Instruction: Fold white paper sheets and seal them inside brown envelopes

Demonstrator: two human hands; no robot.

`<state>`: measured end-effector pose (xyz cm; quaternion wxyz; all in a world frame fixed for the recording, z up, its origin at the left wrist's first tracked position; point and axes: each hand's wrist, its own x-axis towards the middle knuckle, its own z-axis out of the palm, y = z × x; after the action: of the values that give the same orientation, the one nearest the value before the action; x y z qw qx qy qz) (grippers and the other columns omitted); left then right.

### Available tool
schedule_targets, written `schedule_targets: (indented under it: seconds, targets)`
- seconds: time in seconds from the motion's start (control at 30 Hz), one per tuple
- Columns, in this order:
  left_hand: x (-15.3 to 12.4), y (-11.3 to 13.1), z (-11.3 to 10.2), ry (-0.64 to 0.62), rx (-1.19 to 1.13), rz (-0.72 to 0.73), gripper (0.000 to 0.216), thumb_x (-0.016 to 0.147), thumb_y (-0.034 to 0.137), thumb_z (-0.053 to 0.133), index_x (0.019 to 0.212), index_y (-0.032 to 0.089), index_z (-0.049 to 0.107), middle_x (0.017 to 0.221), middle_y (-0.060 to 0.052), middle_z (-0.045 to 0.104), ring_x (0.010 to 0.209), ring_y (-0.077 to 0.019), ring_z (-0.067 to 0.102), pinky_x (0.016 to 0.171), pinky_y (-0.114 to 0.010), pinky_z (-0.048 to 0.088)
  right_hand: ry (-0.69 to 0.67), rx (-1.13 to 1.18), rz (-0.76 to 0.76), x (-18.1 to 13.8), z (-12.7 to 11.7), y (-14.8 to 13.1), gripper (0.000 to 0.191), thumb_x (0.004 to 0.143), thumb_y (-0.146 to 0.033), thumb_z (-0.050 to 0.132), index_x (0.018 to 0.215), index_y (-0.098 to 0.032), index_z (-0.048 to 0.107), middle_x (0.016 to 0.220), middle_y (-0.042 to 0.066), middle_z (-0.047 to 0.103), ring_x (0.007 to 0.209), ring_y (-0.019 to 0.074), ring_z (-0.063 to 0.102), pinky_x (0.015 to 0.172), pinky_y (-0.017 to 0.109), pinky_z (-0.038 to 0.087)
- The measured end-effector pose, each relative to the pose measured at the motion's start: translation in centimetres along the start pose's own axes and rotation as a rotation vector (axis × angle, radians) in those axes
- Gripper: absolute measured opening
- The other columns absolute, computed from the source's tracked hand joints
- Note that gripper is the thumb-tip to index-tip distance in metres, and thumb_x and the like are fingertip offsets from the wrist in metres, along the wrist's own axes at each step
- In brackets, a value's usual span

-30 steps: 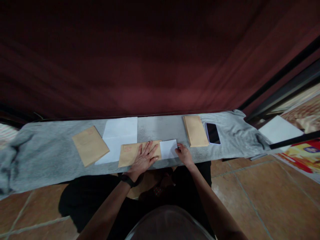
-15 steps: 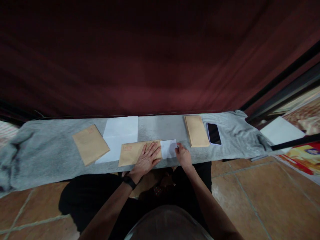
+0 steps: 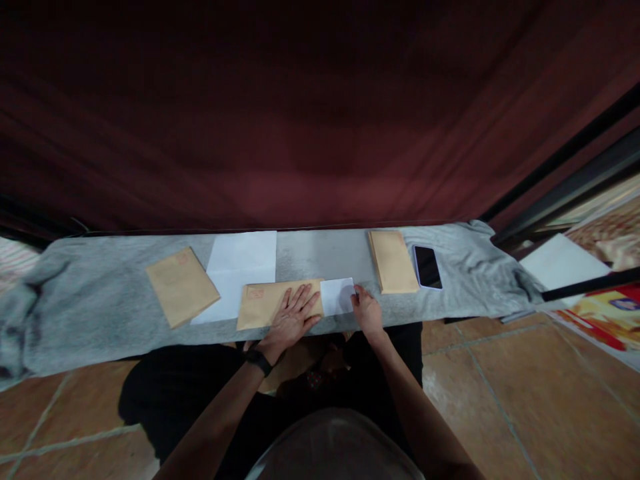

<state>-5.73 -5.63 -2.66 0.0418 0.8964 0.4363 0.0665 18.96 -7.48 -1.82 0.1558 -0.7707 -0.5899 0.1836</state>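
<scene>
My left hand [image 3: 294,315] lies flat with fingers spread on a brown envelope [image 3: 263,308] that has a red printed mark at its upper left. Out of the envelope's right end sticks a piece of white paper [image 3: 336,297]. My right hand [image 3: 366,311] pinches the right edge of that paper, with thumb and fingers closed on it. The part of the paper inside the envelope is hidden.
A grey cloth [image 3: 110,320] covers the narrow bench. White sheets [image 3: 245,257] lie behind the envelope, partly under a stack of brown envelopes [image 3: 183,287] at left. More brown envelopes [image 3: 394,261] and a phone [image 3: 428,267] lie at right. A dark red curtain [image 3: 300,133] hangs behind.
Almost nothing differs. Both hands keep their places on the envelope and the paper; the whole view has shifted very slightly.
</scene>
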Motion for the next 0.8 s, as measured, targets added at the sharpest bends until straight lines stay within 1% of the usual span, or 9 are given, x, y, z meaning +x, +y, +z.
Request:
schedule_targets:
  seconds: [0.1,0.17,0.27,0.4,0.47,0.57,0.63,0.7,0.8]
  targets:
    - [0.0,0.0,0.2,0.013,0.009,0.016,0.065,0.100,0.056,0.039,0.156,0.023,0.034,0.165,-0.012,0.027,0.153,-0.0283,0.024,0.125,-0.054,0.013,-0.009,0.000,0.017,0.0,-0.1,-0.2,0.036,0.100,-0.022,0.049,0.135,-0.016,0.057,0.120,0.013,0.072,0.103,0.0227,0.071,0.090,0.030,0.051]
    - [0.0,-0.1,0.2,0.013,0.001,0.014,0.069,0.099,0.059,0.039,0.157,0.022,0.031,0.165,-0.013,0.027,0.153,-0.0275,0.022,0.125,-0.053,0.012,-0.043,0.038,0.025,0.0,-0.1,-0.5,0.037,0.100,-0.022,0.049,0.136,-0.016,0.056,0.118,0.013,0.073,0.103,0.0222,0.071,0.090,0.029,0.050]
    - [0.2,-0.5,0.0,-0.009,-0.025,-0.006,0.084,0.093,0.067,0.048,0.160,0.021,0.024,0.166,-0.015,0.021,0.155,-0.0296,0.017,0.125,-0.054,0.008,-0.094,0.114,0.020,0.1,0.2,-1.2,0.039,0.099,-0.023,0.050,0.137,-0.016,0.056,0.114,0.012,0.075,0.102,0.0214,0.072,0.088,0.028,0.051]
    - [0.7,-2.1,-1.0,-0.091,-0.063,-0.070,0.111,0.076,0.076,0.064,0.161,0.024,0.016,0.168,-0.018,0.006,0.155,-0.0381,0.006,0.120,-0.064,0.000,-0.129,0.169,-0.018,0.4,0.8,-2.5,0.038,0.097,-0.023,0.054,0.135,-0.020,0.059,0.110,0.006,0.077,0.099,0.0185,0.072,0.083,0.023,0.051]
    - [1.0,-3.1,-1.8,-0.163,-0.087,-0.105,0.117,0.071,0.076,0.068,0.161,0.025,0.014,0.168,-0.019,0.004,0.154,-0.0404,0.005,0.119,-0.066,-0.001,-0.143,0.193,-0.030,0.6,1.1,-2.9,0.038,0.096,-0.022,0.055,0.133,-0.021,0.061,0.109,0.005,0.077,0.097,0.0179,0.072,0.081,0.022,0.051]
    - [1.4,-4.1,-3.2,-0.269,-0.119,-0.133,0.120,0.067,0.073,0.072,0.161,0.028,0.013,0.168,-0.018,0.007,0.154,-0.0414,0.008,0.118,-0.067,0.001,-0.153,0.218,-0.030,0.9,1.2,-3.1,0.038,0.096,-0.022,0.055,0.133,-0.022,0.061,0.107,0.005,0.077,0.097,0.0185,0.072,0.082,0.023,0.051]
    - [1.6,-4.3,-4.0,-0.304,-0.127,-0.140,0.120,0.066,0.069,0.075,0.161,0.029,0.014,0.168,-0.018,0.012,0.154,-0.0410,0.011,0.118,-0.066,0.003,-0.158,0.230,-0.028,1.0,1.2,-3.1,0.038,0.095,-0.022,0.055,0.132,-0.021,0.062,0.107,0.006,0.077,0.098,0.0191,0.072,0.083,0.024,0.051]
    - [1.8,-4.2,-4.5,-0.305,-0.126,-0.141,0.120,0.065,0.066,0.077,0.161,0.028,0.016,0.167,-0.019,0.016,0.153,-0.0403,0.016,0.119,-0.064,0.006,-0.165,0.238,-0.032,1.2,1.3,-3.1,0.037,0.095,-0.021,0.055,0.130,-0.021,0.064,0.108,0.006,0.077,0.099,0.0193,0.072,0.084,0.024,0.051]
    - [1.9,-3.9,-4.6,-0.273,-0.122,-0.129,0.120,0.064,0.063,0.079,0.160,0.027,0.018,0.164,-0.021,0.023,0.151,-0.0386,0.022,0.119,-0.061,0.010,-0.175,0.251,-0.044,1.3,1.5,-3.3,0.037,0.093,-0.019,0.056,0.129,-0.023,0.064,0.110,0.005,0.077,0.101,0.0189,0.071,0.086,0.024,0.051]
